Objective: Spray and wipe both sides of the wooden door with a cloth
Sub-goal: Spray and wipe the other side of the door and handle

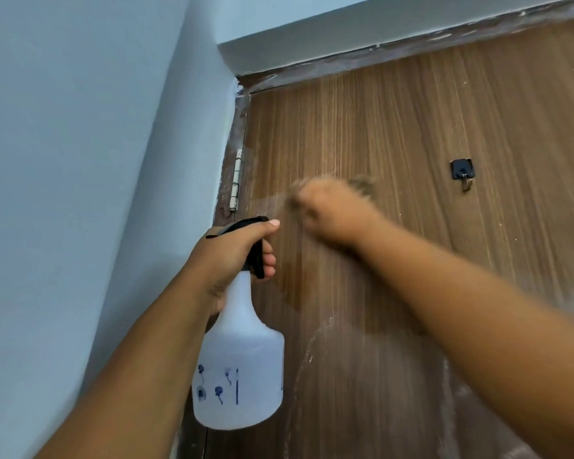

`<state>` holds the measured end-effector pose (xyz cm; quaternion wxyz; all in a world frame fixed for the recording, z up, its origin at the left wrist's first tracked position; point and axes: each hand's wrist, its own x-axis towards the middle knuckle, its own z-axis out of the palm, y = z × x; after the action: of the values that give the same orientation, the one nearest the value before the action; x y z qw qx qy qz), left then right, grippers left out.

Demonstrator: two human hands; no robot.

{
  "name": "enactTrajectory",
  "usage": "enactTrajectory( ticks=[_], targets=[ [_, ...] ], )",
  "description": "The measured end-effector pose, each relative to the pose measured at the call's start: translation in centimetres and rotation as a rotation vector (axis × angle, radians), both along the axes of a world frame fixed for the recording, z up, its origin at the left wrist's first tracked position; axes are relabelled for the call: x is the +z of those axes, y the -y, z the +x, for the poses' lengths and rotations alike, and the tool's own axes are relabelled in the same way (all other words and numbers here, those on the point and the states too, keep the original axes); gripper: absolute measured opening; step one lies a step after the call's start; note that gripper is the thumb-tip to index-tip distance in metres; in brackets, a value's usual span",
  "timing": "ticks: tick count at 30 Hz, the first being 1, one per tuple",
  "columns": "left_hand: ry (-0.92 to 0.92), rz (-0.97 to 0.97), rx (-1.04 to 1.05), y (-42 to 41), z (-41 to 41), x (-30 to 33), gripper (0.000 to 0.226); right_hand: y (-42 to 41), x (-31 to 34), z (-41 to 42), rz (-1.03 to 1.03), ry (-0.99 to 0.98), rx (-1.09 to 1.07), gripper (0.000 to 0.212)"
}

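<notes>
Both hands were busy: your right hand (328,210) clenched a blurred tan cloth (362,184) against the brown wood-grain door (411,127), wiping, while left hand (236,250) gripped the white spray bottle (242,369); dusty lower streaks likely needed wiping next.

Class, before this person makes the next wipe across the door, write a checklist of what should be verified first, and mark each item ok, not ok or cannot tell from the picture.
1. Cloth in the right hand and against the door: ok, though blurred by motion.
2. Spray bottle held securely: ok, left hand grips its black trigger head.
3. Liquid left in the bottle: cannot tell, the white plastic hides the level.
4. Door face clean: not ok, whitish streaks show low down.
5. Wall hook clear of the cloth: ok, it lies to the right, apart.
6. Hinge wiped: cannot tell.
</notes>
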<state>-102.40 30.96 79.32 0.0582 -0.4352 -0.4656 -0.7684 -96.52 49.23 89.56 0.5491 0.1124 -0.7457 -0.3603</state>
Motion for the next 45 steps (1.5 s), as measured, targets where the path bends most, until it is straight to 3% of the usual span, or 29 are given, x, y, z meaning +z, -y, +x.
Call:
enactTrajectory(
  ticks=[3, 6, 10, 15, 17, 20, 22, 24, 27, 30, 35, 39, 45],
  targets=[
    [-0.025, -0.017, 0.069, -0.3, -0.4, -0.2, 0.018, -3.2, 5.2, 3.7, -0.258, -0.462, -0.085, 0.039],
    [-0.040, -0.052, 0.092, -0.3, -1.0, -0.1, 0.021, -3.5, 4.5, 3.8, -0.279, -0.623, -0.101, 0.037],
    [-0.052, -0.089, 0.109, 0.0, -1.9, 0.2, 0.025, -2.6, 3.4, 3.1, -0.269, -0.624, -0.109, 0.045],
    [-0.022, -0.053, 0.108, 0.1, -2.4, 0.9, 0.020, -0.8, 2.8, 2.0, -0.341, -0.532, -0.040, 0.034],
    [0.026, -0.018, 0.093, 0.5, -3.1, 1.2, 0.024, 0.9, 0.2, -0.7, -0.173, -0.295, -0.090, 0.029],
    [0.039, 0.021, 0.115, 1.0, -3.7, 1.8, 0.030, 3.0, -6.6, -5.8, 0.257, 0.284, -0.124, 0.036],
    [0.034, 0.064, 0.147, 1.3, -4.0, 2.1, 0.030, 3.3, -6.1, -6.4, 0.385, 0.458, -0.165, 0.043],
    [0.040, 0.093, 0.156, 1.3, -4.4, 2.1, 0.028, 3.5, -1.2, -6.1, 0.306, 0.367, -0.135, 0.046],
    [0.046, 0.088, 0.182, 1.2, -5.2, 1.5, 0.029, 2.8, 8.3, -3.3, 0.071, -0.005, -0.165, 0.046],
    [0.043, 0.078, 0.199, 1.1, -5.6, 1.2, 0.030, 3.1, 11.2, -3.3, -0.070, -0.211, -0.308, 0.043],
    [-0.007, 0.070, 0.237, 1.1, -5.1, 1.8, 0.026, 2.7, 7.1, -5.0, 0.035, -0.115, -0.087, 0.041],
    [-0.044, 0.098, 0.255, 0.4, -4.2, 4.6, 0.017, 2.1, 7.6, -3.7, -0.058, -0.053, -0.011, 0.044],
    [-0.118, 0.000, 0.359, 0.9, -4.6, 9.0, 0.031, 1.4, 6.8, -4.4, -0.021, -0.240, -0.007, 0.044]
  ],
)
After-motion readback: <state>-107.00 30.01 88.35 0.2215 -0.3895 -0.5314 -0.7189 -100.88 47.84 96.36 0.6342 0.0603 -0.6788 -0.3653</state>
